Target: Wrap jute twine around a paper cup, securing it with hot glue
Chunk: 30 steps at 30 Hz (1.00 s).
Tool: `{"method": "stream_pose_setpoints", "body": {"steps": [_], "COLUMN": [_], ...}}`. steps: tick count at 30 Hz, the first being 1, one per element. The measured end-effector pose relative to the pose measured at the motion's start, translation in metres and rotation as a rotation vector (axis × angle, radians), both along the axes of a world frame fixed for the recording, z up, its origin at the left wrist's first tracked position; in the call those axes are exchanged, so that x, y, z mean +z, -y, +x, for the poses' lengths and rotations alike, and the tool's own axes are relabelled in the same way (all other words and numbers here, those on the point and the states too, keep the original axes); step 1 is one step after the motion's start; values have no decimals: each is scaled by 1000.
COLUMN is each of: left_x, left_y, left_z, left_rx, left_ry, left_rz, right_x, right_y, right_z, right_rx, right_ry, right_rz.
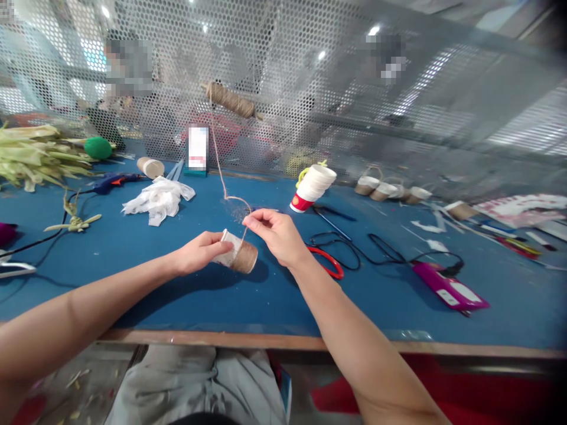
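Fingers of the left hand (199, 252) are clamped on a white cup (233, 255), while the thumb and forefinger of the right hand (277, 236) are pinched together on a strand of twine (217, 147). The cup lies tilted between the two sets of fingers; its end away from the left fingers, just below the right fingertips, bears a wound brown band (247, 258). From the right fingertips the strand runs away to a spool (231, 100), well beyond both hands. Beyond the right fingers, slightly rightward, leans a stack of paper cups (313, 186); near them, also rightward, lies a red loop (339, 271). Beyond the left fingers and leftward lie crumpled white fabric (157, 198) and, farther left, a glue gun (108, 184).
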State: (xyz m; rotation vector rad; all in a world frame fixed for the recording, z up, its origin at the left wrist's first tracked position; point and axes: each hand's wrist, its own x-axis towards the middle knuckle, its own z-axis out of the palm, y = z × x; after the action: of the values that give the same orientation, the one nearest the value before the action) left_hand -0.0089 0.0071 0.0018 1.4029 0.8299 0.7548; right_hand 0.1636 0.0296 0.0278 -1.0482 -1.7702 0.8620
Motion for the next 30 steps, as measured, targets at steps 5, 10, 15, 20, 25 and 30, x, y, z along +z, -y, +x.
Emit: {"method": "stream_pose_setpoints", "body": {"steps": [5, 10, 15, 20, 25, 30], "left_x": [0, -3, 0, 1, 1, 2], "left_y": [2, 3, 6, 8, 10, 12], "left_z": [0, -1, -3, -4, -5, -5], "left_rx": [-29, -30, -14, -24, -81, -84], "left_ry": [-8, -33, -55, -68, -107, -149], "left_rz": [44, 116, 196, 259, 323, 378], "right_x": [-2, -3, -3, -3, -4, -3], "right_y": [-1, 0, 2, 3, 3, 4], "right_z": [-1, -1, -2, -3, -3, -3], "right_rx": [0, 14, 12, 27, 27, 34], "right_ry": [33, 53, 90, 99, 110, 121], "right_rz": [-23, -48, -67, -90, -98, -106]}}
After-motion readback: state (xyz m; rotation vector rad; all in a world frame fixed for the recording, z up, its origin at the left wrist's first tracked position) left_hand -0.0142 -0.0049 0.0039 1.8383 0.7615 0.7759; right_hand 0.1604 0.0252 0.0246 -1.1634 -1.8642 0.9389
